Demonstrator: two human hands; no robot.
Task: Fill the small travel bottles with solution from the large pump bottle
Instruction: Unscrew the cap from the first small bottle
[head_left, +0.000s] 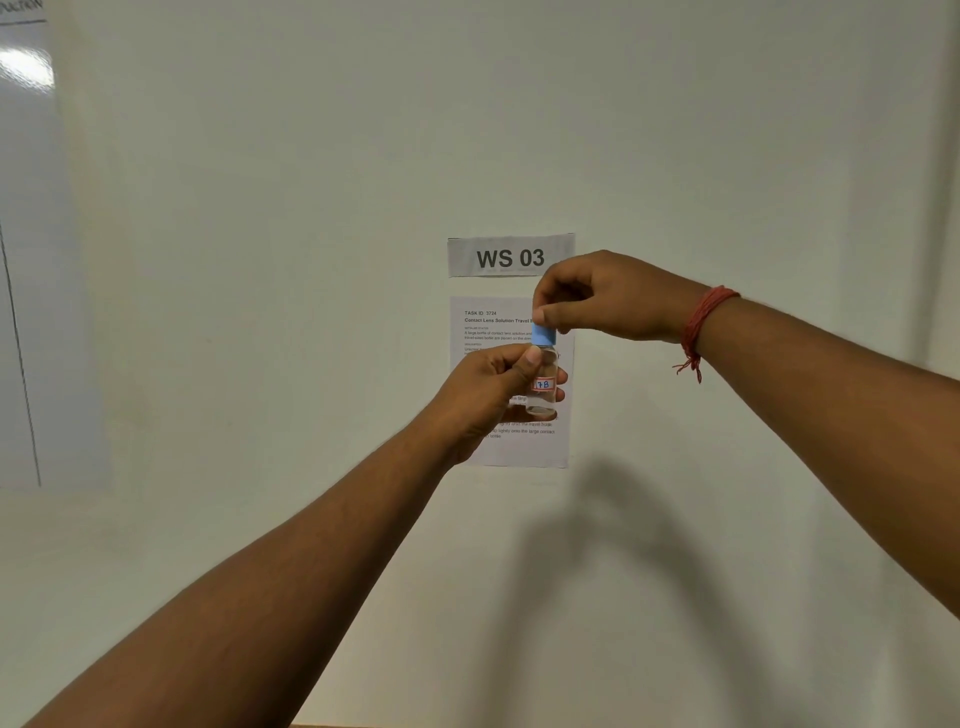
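Note:
I hold a small clear travel bottle (544, 382) upright in the air in front of the wall. It bears a red-framed label reading "7B". My left hand (491, 392) grips its body from the left, thumb up near the neck. My right hand (597, 299) comes from above and pinches the light blue cap (544, 335) that sits on the bottle's neck. The bottle looks nearly empty. The large pump bottle is out of view.
A white wall fills the view. A "WS 03" sign (510, 255) and a printed task sheet (511, 447) are stuck to it right behind the bottle. A glossy panel (26, 260) hangs at the far left. A red thread bracelet (701, 325) circles my right wrist.

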